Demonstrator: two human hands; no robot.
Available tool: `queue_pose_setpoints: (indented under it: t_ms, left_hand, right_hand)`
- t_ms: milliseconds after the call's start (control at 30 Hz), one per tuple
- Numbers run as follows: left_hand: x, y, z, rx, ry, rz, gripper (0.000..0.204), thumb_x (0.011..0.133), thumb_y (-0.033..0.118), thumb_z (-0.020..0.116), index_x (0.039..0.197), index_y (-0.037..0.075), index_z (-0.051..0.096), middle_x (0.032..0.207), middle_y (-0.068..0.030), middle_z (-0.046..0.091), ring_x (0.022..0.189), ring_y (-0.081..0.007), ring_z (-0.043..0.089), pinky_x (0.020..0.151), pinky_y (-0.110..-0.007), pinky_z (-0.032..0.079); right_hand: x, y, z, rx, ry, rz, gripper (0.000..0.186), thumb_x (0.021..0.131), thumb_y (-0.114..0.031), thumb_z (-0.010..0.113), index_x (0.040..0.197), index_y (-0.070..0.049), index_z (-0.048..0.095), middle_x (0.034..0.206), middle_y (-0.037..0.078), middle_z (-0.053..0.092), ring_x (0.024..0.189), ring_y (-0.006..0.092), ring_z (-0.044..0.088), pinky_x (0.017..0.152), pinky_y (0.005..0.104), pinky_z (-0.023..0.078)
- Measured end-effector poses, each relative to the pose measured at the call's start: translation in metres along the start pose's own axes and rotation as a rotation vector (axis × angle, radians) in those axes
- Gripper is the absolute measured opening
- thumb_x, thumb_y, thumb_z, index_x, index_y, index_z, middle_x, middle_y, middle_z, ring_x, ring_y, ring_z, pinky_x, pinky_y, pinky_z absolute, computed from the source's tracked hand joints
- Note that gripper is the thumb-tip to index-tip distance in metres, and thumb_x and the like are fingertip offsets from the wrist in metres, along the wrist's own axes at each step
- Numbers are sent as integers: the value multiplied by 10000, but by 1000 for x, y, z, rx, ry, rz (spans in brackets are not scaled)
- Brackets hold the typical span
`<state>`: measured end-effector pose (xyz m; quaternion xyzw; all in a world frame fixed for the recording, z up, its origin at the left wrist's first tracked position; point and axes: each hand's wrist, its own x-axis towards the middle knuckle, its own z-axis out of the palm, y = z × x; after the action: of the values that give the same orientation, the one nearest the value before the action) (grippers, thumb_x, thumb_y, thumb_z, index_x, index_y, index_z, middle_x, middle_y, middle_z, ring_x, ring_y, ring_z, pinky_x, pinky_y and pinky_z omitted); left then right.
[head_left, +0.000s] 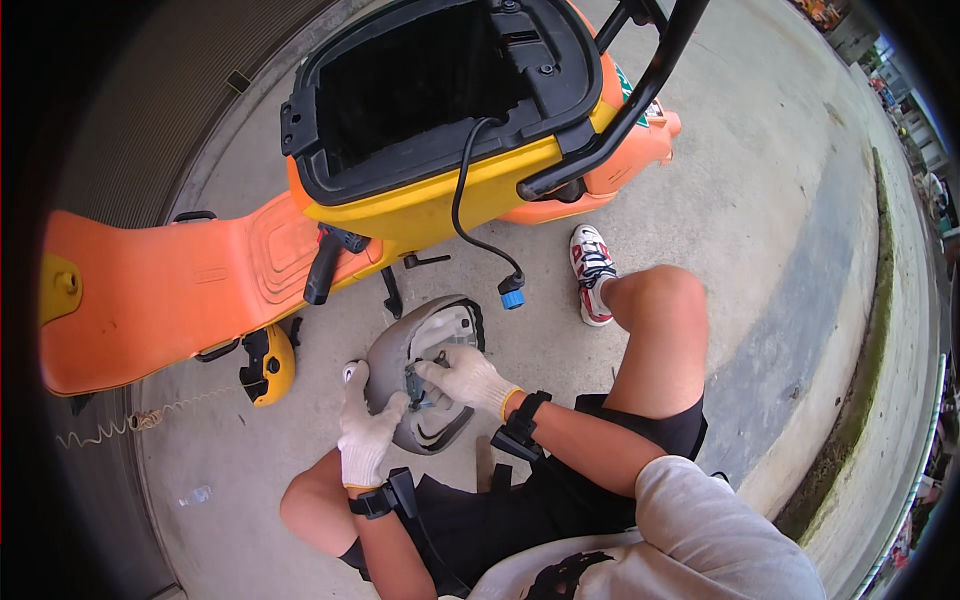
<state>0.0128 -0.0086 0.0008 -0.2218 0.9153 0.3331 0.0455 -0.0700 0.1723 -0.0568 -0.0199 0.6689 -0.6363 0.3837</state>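
A grey-brown scooter seat (392, 345) lies upside down on the ground before me, its hollow pale underside facing up. My left hand (368, 428), in a white knit glove, grips the seat's near left side, thumb over the rim. Inside the shell, a greenish metal bracket (414, 388) shows between my hands. My right hand (466, 380), gloved alike, reaches over from the right with its fingers closed together at the bracket. Whatever lies between those fingertips is too small to tell.
An orange and yellow scooter (420, 210) stands ahead, its seat bay open. On its footboard rests a power drill (325, 262). A black cable with a blue connector (512, 298) hangs down close by. At the left, a yellow helmet (268, 366) sits beside the scooter.
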Motion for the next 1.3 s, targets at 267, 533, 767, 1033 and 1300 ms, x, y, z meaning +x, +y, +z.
queue_pose_setpoints:
  t_ms: [267,533,767,1033,1300]
  left_hand:
    - [0,0,4,-92,-10,-27,779,810,140,804,1475,-41,442,1451,-245,523,1334,-338,528,1103,-387,438]
    - [-7,10,-2,23,7,-34,882,711,218,868,1456,1,450,1459,-269,483,1350,-402,492,1102,-432,447]
    - [-7,28,-2,103,-62,-63,931,719,340,835,1492,39,413,1500,-220,445,1335,-401,499,1091,-445,457]
    - [-6,33,-4,99,-78,-61,898,716,332,829,1459,22,430,1461,-208,469,1332,-389,491,1091,-436,456]
    - [-6,25,0,65,-67,-53,909,702,325,833,1454,11,431,1450,-211,479,1327,-390,493,1086,-434,457]
  right_hand:
    - [5,5,2,30,60,61,386,962,-328,643,1042,47,683,829,130,728,697,200,721,612,336,581]
    - [16,15,14,13,55,114,368,992,-278,624,1149,55,621,924,153,741,677,213,726,562,335,589]
    - [5,-5,3,49,74,205,355,973,-307,625,1027,38,688,805,124,733,619,202,713,566,329,584]
    - [7,-3,4,3,57,114,321,968,-292,628,1019,21,679,780,106,720,578,185,684,518,327,560]
    - [5,-12,5,30,41,164,321,956,-280,639,1019,33,669,768,102,709,555,185,669,504,325,555]
